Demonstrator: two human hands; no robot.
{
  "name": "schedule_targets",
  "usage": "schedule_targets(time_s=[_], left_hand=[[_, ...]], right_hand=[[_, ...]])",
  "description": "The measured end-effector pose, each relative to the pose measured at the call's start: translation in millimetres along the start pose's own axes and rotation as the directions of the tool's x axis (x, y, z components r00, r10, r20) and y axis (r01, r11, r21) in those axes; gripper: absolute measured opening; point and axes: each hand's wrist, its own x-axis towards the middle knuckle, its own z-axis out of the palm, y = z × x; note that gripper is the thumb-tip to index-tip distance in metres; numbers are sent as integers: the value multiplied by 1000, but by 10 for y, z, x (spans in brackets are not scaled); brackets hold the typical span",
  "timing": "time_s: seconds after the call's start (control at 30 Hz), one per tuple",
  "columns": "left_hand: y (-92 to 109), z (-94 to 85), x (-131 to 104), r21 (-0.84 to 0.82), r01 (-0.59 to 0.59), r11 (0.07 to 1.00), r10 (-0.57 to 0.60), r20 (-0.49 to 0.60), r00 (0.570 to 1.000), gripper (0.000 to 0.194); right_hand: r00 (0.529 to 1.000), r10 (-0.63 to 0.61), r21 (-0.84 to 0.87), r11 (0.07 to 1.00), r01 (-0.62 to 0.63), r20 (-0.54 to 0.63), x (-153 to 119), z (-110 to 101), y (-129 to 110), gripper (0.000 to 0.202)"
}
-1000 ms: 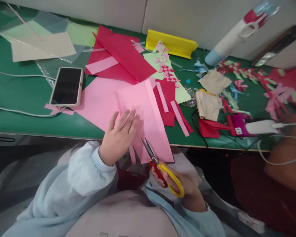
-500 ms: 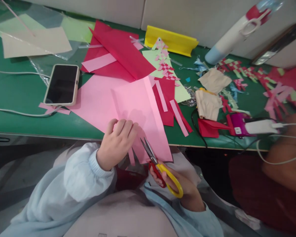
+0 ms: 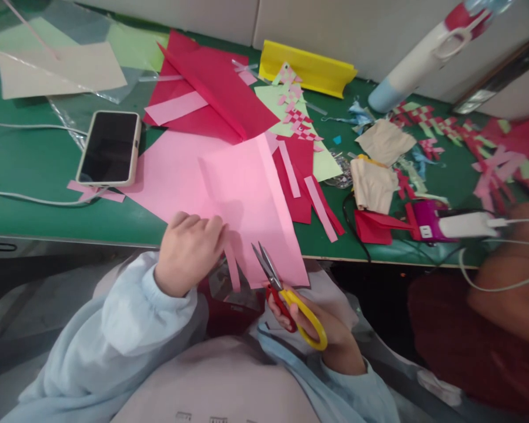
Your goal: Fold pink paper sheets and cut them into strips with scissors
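A large pink paper sheet (image 3: 258,194) lies over the near edge of the green table, with a narrow pink strip (image 3: 233,264) hanging at its lower left. My left hand (image 3: 191,252) is closed at the sheet's left side, by the top of that strip; what its curled fingers hold is hidden. My right hand (image 3: 295,311) is wrapped round the red and yellow handles of the scissors (image 3: 271,273). The blades are slightly apart and point up and left over the lower part of the pink sheet. My right fingers are close to the sheet's bottom edge.
A phone (image 3: 110,147) with white cables lies at left. Red sheets (image 3: 220,94), a yellow folded strip (image 3: 306,69) and woven paper pieces (image 3: 297,117) are behind. At right are a bottle (image 3: 417,64), a purple adapter (image 3: 429,220) and another person's arm (image 3: 511,288).
My left hand has moved left, showing more of the pink strip and the sheet's left part. My right hand and the scissors have hardly moved.
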Motion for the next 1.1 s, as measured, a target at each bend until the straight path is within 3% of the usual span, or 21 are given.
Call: schedule_targets(time_s=[0.13,0.23,0.3,0.4,0.5,0.57,0.9,1.1], left_hand=[[-258,-71,-94,7,273,962,-273,49,961,34],[-354,-126,-180,-13,390,921,-387,99,917,34],[-346,-136,-252,-69,351,934,-341,127,931,33],[-243,-98,-381,-226,151,962,-106,199,974,25],[-100,-26,-481,-381,-47,923,138,216,967,22],[-29,14,-505,-423,-101,901,208,215,954,22],[2,62,-446,-416,-2,909,113,242,964,22],[-59,3,-392,-504,100,858,65,299,952,23]], right_hand=[[998,-24,-77,997,28,52,14,30,-79,52],[996,-24,-112,993,33,80,24,58,-137,49],[997,-17,-118,993,26,74,25,74,-146,49],[999,6,-93,996,-2,42,17,93,-125,50],[1000,6,-77,997,-5,13,5,108,-99,50],[1000,6,-58,998,-6,0,-2,118,-93,51],[1000,21,-37,999,-21,-1,-14,152,-84,52],[1000,26,-70,997,-26,-4,-1,173,-107,52]])
